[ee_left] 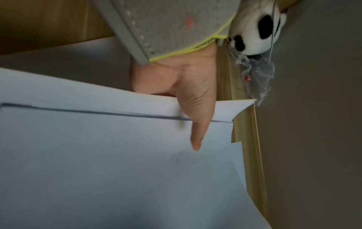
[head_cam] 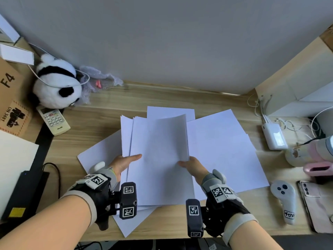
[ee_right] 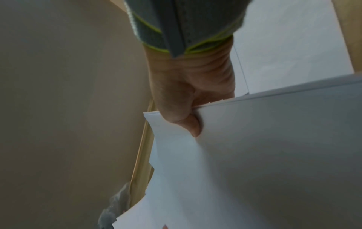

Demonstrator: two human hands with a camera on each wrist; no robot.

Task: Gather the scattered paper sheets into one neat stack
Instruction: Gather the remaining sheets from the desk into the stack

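A bundle of white paper sheets (head_cam: 158, 148) is held above the desk, its edges uneven at the top. My left hand (head_cam: 124, 162) pinches its left edge, thumb (ee_left: 195, 124) lying on the top sheet (ee_left: 117, 162) and fingers hidden underneath. My right hand (head_cam: 189, 164) pinches the right edge, thumb (ee_right: 188, 122) on the bundle (ee_right: 274, 155). More loose sheets lie flat on the wooden desk: some to the right (head_cam: 225, 147), one behind (head_cam: 171, 110), others at the lower left (head_cam: 100, 152) and under the front edge (head_cam: 129, 224).
A panda plush (head_cam: 55, 83), remote control (head_cam: 54, 120) and cardboard box (head_cam: 10, 98) sit at the left. A white power bank (head_cam: 274, 134), controller (head_cam: 284, 199) and phone (head_cam: 311, 195) lie at the right. A grey wall (head_cam: 162, 42) stands behind.
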